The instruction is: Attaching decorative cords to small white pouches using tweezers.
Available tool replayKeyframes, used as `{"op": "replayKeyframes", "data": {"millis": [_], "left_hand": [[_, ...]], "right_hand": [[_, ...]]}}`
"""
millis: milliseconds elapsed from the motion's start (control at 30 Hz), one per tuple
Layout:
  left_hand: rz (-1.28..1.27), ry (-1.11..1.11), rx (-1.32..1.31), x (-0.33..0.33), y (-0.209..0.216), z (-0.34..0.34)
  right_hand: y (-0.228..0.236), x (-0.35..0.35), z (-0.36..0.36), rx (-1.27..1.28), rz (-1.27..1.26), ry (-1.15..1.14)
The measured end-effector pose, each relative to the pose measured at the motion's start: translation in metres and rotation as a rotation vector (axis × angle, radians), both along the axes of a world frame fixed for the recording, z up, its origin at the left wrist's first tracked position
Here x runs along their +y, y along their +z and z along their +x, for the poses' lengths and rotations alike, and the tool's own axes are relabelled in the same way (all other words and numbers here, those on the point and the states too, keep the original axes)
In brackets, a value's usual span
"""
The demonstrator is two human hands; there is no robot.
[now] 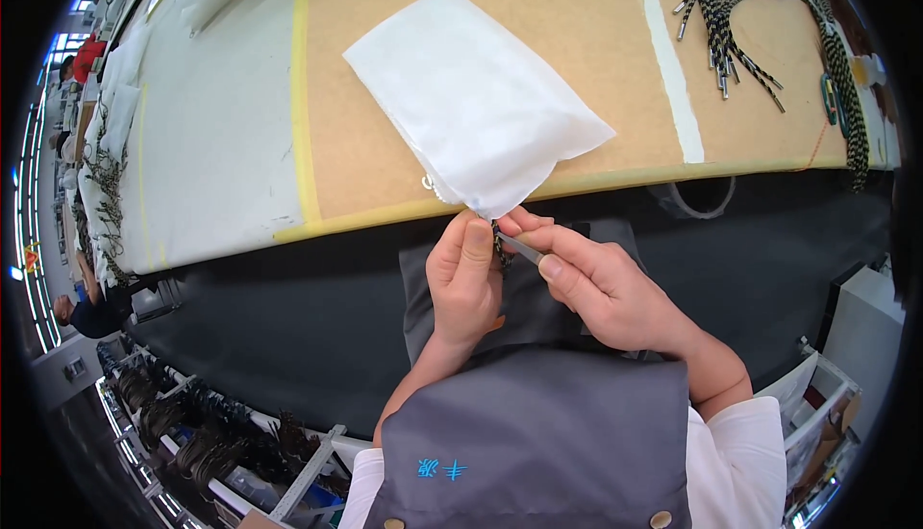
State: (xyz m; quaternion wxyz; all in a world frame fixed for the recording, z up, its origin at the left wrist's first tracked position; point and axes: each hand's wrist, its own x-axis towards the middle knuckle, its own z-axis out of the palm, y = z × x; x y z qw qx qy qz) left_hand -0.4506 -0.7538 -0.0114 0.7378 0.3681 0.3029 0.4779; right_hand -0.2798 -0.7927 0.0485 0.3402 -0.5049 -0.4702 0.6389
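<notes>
Left hand (pixel 463 274) is pinched on a dark patterned cord (pixel 501 254) at the near corner of the white bag (pixel 476 96), which lies on the tabletop (pixel 361 175) and overhangs its near edge. Right hand (pixel 601 284) clamps a slim metal tool (pixel 522 249) – its tip meets the cord, exact contact indistinct. Fingers hide most of the cord; the far-right cord bundle (pixel 723 24) is cut off above.
</notes>
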Motion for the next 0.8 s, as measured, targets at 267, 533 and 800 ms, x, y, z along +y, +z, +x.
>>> {"op": "replayKeyframes", "data": {"millis": [267,533,800], "left_hand": [[-0.033,0.012,-0.042,0.000,-0.002,-0.001],[-0.080,-0.002,-0.092,0.003,-0.004,-0.003],[-0.099,-0.046,-0.139,0.008,-0.007,-0.006]], "right_hand": [[-0.001,0.000,0.004,0.043,-0.134,0.024],[-0.013,0.001,0.004,0.252,-0.215,-0.003],[-0.003,0.003,-0.005,-0.214,0.073,-0.043]]}}
